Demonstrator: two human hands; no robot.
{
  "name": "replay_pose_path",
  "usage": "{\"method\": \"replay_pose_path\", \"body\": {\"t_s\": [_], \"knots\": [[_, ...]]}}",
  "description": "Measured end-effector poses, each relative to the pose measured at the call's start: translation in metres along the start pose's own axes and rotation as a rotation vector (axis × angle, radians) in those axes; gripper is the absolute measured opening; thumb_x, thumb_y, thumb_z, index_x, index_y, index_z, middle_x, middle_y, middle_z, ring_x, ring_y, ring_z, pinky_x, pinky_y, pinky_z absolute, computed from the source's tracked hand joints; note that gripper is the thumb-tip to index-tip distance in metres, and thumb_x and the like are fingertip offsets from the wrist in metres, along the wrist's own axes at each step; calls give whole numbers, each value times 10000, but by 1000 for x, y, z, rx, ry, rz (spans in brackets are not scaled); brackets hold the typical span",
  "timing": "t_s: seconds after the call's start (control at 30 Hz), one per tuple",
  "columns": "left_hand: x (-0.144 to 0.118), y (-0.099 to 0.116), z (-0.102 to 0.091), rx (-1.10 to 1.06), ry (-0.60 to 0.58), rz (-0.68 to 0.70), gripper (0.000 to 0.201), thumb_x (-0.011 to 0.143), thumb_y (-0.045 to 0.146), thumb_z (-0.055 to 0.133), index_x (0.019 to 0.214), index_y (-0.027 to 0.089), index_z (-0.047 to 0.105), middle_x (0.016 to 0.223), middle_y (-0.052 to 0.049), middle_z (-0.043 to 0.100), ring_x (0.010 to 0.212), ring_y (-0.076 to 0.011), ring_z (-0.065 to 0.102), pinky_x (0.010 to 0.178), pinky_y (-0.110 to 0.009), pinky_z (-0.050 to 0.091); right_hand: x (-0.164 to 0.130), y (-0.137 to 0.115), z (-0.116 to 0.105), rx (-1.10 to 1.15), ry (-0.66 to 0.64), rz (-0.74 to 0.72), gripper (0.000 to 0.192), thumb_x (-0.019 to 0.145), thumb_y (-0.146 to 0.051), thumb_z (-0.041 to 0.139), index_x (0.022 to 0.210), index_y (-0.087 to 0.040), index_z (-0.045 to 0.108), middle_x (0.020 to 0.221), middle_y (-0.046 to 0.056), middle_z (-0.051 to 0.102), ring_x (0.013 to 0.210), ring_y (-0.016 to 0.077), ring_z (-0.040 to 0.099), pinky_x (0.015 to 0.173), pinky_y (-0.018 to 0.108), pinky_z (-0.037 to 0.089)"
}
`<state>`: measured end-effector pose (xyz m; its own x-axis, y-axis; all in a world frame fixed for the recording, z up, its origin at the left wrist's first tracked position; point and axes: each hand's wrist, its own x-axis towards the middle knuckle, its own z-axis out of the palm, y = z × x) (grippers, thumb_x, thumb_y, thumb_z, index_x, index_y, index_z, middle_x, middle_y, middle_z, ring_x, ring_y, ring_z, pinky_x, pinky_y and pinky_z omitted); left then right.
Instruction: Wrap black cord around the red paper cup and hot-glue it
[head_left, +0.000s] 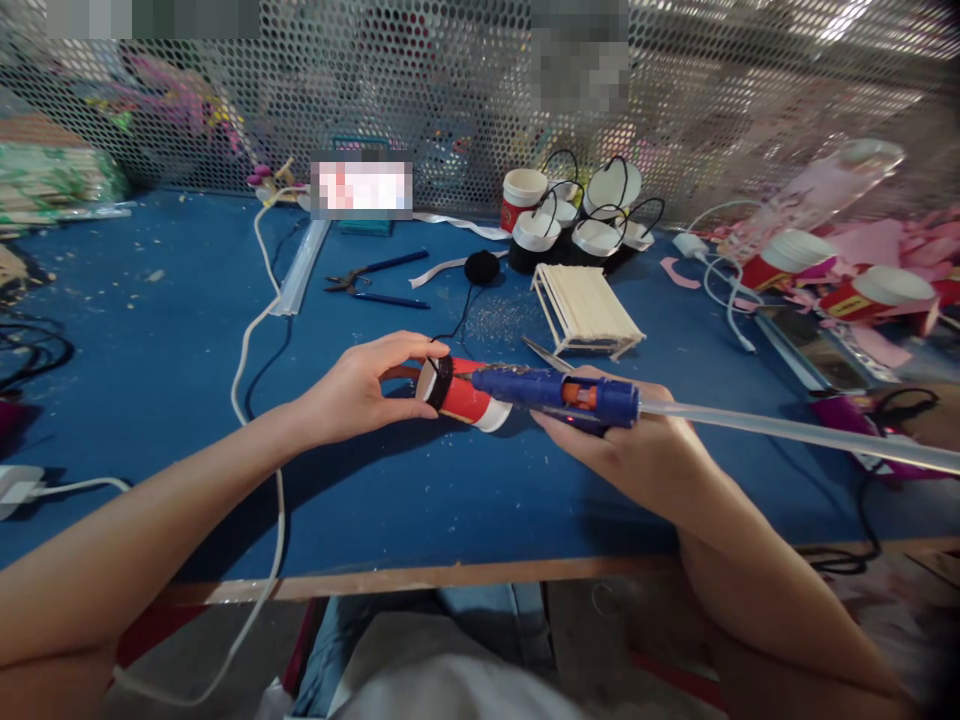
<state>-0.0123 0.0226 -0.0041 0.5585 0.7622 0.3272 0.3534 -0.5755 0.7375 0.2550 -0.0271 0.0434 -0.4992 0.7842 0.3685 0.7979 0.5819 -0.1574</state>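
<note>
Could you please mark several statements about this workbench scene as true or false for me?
1. The right hand holds a blue glue gun. True.
2. The left hand holds the pliers. False: it holds a red cup; the pliers lie on the table.
3. A clear glue stick juts from the back of the glue gun. True.
4. The small wooden stand is left of the pliers in the picture. False: it is to their right.
5. A ball of black yarn lies on the table. True.
6. The table is bright yellow. False: it is blue.
</note>
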Motion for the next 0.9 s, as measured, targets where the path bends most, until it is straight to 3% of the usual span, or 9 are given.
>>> {"method": "replay_pose_path", "body": {"t_s": [0.23, 0.4, 0.53, 0.7, 0.83, 0.9], "knots": [[0, 2, -3, 97, -25, 41, 559, 728, 342, 710, 1242, 216, 531, 1249, -105, 576, 1178, -257, 531, 1014, -422, 453, -1, 5, -2, -90, -16, -197, 244, 873, -228, 455, 784, -245, 681, 621, 25, 627, 588, 158, 595, 509, 258, 405], [1, 5, -4, 162, -32, 86, 560, 739, 331, 704, 1249, 192, 519, 1241, -112, 581, 1161, -240, 541, 1011, -393, 453, -3, 7, -2, -133, -2, -207, 291, 892, -220, 417, 791, -250, 688, 610, 28, 627, 595, 159, 593, 511, 261, 393], [0, 4, -4, 193, -40, 84, 564, 740, 336, 701, 1256, 210, 512, 1250, -104, 578, 1176, -246, 530, 1014, -396, 448, -2, 4, -3, -33, -34, -115, 262, 891, -265, 435, 777, -230, 669, 638, 16, 628, 578, 136, 577, 509, 243, 411], [0, 2, -4, 198, -36, 133, 569, 748, 327, 696, 1269, 206, 502, 1246, -112, 579, 1164, -238, 542, 994, -368, 463, 1, 4, -5, -122, -10, -205, 253, 872, -192, 437, 789, -218, 675, 629, 38, 621, 578, 160, 578, 490, 266, 396], [0, 3, -5, 236, -45, 153, 557, 756, 317, 687, 1269, 207, 501, 1240, -111, 586, 1167, -240, 540, 982, -370, 469, 0, 3, -7, -122, -46, -154, 261, 878, -209, 431, 786, -233, 674, 633, 28, 628, 596, 154, 579, 517, 267, 426], [0, 3, -5, 249, -47, 168, 550, 760, 313, 684, 1268, 210, 502, 1239, -110, 589, 1170, -241, 539, 992, -376, 459, 0, 4, -7, -188, -22, -209, 296, 870, -162, 406, 787, -236, 680, 607, 20, 617, 603, 152, 582, 521, 258, 423]]}}
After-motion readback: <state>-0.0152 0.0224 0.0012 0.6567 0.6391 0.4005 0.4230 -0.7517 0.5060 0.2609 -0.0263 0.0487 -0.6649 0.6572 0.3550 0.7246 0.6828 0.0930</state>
